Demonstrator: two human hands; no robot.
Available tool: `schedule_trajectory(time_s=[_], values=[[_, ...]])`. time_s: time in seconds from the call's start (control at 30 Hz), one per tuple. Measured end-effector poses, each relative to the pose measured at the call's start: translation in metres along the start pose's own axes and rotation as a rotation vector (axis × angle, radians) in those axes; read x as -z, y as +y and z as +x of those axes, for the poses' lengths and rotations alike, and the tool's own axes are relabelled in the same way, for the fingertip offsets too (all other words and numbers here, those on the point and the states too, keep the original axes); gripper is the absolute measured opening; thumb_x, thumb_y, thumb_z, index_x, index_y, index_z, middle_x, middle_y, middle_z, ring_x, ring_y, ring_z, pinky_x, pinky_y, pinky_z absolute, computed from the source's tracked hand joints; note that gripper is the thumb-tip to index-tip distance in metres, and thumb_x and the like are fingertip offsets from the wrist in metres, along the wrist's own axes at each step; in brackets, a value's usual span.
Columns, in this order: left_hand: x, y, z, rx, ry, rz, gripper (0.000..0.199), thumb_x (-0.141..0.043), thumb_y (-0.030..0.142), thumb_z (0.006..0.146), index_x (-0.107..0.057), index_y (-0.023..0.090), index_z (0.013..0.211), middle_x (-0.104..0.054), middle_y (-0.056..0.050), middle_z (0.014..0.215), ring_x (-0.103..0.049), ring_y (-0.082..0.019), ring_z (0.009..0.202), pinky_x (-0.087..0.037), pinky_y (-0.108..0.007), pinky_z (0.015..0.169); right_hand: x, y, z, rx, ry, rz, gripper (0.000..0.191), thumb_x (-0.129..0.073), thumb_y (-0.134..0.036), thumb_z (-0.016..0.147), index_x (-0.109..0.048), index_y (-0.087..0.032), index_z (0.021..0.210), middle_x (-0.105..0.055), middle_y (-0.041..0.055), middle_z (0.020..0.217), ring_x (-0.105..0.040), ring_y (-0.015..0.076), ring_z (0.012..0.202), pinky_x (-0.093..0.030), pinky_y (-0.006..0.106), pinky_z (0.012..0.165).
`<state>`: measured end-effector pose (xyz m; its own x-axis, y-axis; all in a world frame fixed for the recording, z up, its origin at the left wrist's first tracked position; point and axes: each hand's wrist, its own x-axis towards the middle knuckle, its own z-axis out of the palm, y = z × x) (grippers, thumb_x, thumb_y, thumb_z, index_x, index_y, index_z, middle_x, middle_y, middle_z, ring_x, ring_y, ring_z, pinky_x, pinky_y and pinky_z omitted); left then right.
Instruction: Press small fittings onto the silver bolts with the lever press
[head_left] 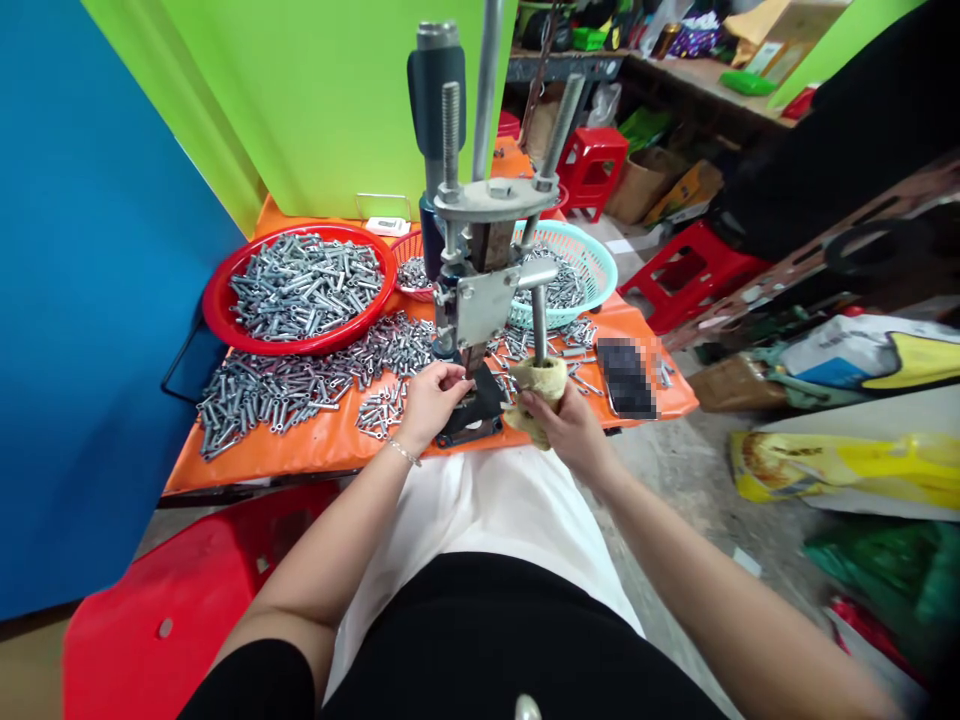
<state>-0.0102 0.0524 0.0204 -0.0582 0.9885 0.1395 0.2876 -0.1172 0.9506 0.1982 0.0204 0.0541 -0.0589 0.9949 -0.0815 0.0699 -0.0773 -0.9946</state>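
Note:
A hand press (484, 310) stands at the front edge of the orange-covered table. My left hand (433, 402) is at the foot of the press, fingertips pinched together by the black base; what they hold is too small to make out. My right hand (566, 428) is closed on the cloth-wrapped lower end of the press lever (540, 375), right of the base. Small metal parts (277, 395) lie in a loose heap left of the press. More of them fill a red basin (214, 310) behind the heap.
A light blue basket (600, 262) with metal parts sits behind the press, and a smaller red basket (405, 248) is beside the basin. A phone (622, 378) lies at the table's right. Red stools (686, 275) stand beyond; a red chair (172, 600) is at my left.

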Motion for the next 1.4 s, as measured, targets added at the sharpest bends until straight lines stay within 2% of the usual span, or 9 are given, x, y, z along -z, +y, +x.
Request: schedule_trajectory(time_s=[0.33,0.47,0.57,0.73,0.87,0.97,1.13,1.27,1.4], values=[[0.0,-0.005,-0.001,-0.031,-0.006,0.022,0.003,-0.073,0.022,0.08,-0.071,0.019,0.08,-0.064,0.0,0.078,-0.057,-0.014,0.069,-0.048,-0.027,0.069,-0.023,0.056,0.063,0.305,-0.004,-0.074,0.056,-0.066,-0.057,0.089,-0.049,-0.024,0.131,-0.064,0.0113,0.128,-0.062,0.0207,0.116,-0.049,0.039,0.107],[0.0,-0.009,-0.001,-0.038,-0.012,0.013,0.006,-0.074,0.023,0.079,-0.072,0.019,0.082,-0.066,0.0,0.078,-0.058,-0.014,0.071,-0.049,-0.027,0.07,-0.032,0.064,0.079,0.386,0.109,-0.115,0.056,-0.064,-0.055,0.089,-0.047,-0.021,0.129,-0.062,0.0134,0.129,-0.06,0.0219,0.118,-0.045,0.039,0.112],[-0.001,-0.011,0.0,-0.036,-0.01,0.005,0.006,-0.074,0.024,0.078,-0.072,0.019,0.081,-0.065,0.0,0.076,-0.059,-0.014,0.07,-0.049,-0.027,0.07,-0.037,0.063,0.082,0.362,0.13,-0.121,0.057,-0.064,-0.055,0.087,-0.048,-0.019,0.127,-0.061,0.0153,0.13,-0.059,0.023,0.121,-0.043,0.039,0.114],[0.0,-0.007,-0.001,-0.034,-0.003,0.006,0.004,-0.074,0.019,0.077,-0.07,0.018,0.078,-0.065,0.001,0.076,-0.058,-0.013,0.069,-0.047,-0.026,0.068,-0.032,0.05,0.058,0.286,0.096,-0.07,0.059,-0.067,-0.054,0.086,-0.05,-0.017,0.128,-0.065,0.0135,0.121,-0.063,0.0205,0.106,-0.052,0.037,0.099],[0.0,-0.003,-0.009,-0.001,-0.024,0.034,0.008,-0.075,0.022,0.079,-0.068,0.019,0.078,-0.061,0.003,0.07,-0.054,-0.013,0.065,-0.043,-0.026,0.063,-0.007,0.023,0.006,0.103,0.055,-0.024,0.058,-0.074,-0.052,0.083,-0.055,-0.02,0.129,-0.069,0.0084,0.112,-0.064,0.0179,0.092,-0.055,0.029,0.079],[-0.004,-0.002,-0.016,-0.04,-0.021,0.055,0.009,-0.076,0.023,0.08,-0.067,0.02,0.079,-0.06,0.003,0.069,-0.053,-0.013,0.064,-0.043,-0.026,0.064,0.013,-0.008,-0.029,0.035,0.024,-0.086,0.053,-0.075,-0.051,0.083,-0.061,-0.021,0.125,-0.07,0.006,0.104,-0.063,0.0171,0.084,-0.053,0.027,0.071],[-0.012,-0.013,-0.017,-0.22,0.026,0.139,0.01,-0.075,0.018,0.084,-0.067,0.02,0.079,-0.061,-0.001,0.08,-0.058,-0.017,0.079,-0.048,-0.03,0.075,0.026,-0.049,-0.048,0.007,-0.018,-0.182,0.05,-0.074,-0.053,0.084,-0.063,-0.019,0.119,-0.07,0.0067,0.099,-0.063,0.0179,0.08,-0.053,0.028,0.069],[-0.01,-0.027,-0.011,-0.425,0.056,0.269,0.008,-0.075,0.02,0.087,-0.067,0.02,0.089,-0.06,-0.003,0.089,-0.058,-0.019,0.089,-0.05,-0.034,0.083,0.028,-0.058,-0.043,0.04,-0.057,-0.292,0.049,-0.072,-0.053,0.084,-0.062,-0.017,0.117,-0.07,0.0078,0.099,-0.063,0.0187,0.081,-0.053,0.03,0.072],[0.001,-0.036,-0.003,-0.629,-0.034,0.428,0.007,-0.071,0.025,0.092,-0.067,0.02,0.096,-0.061,-0.006,0.095,-0.057,-0.021,0.094,-0.051,-0.037,0.086,0.03,-0.058,-0.04,0.053,-0.068,-0.352,0.051,-0.07,-0.053,0.084,-0.061,-0.016,0.117,-0.071,0.0095,0.101,-0.065,0.0198,0.083,-0.054,0.032,0.074]])
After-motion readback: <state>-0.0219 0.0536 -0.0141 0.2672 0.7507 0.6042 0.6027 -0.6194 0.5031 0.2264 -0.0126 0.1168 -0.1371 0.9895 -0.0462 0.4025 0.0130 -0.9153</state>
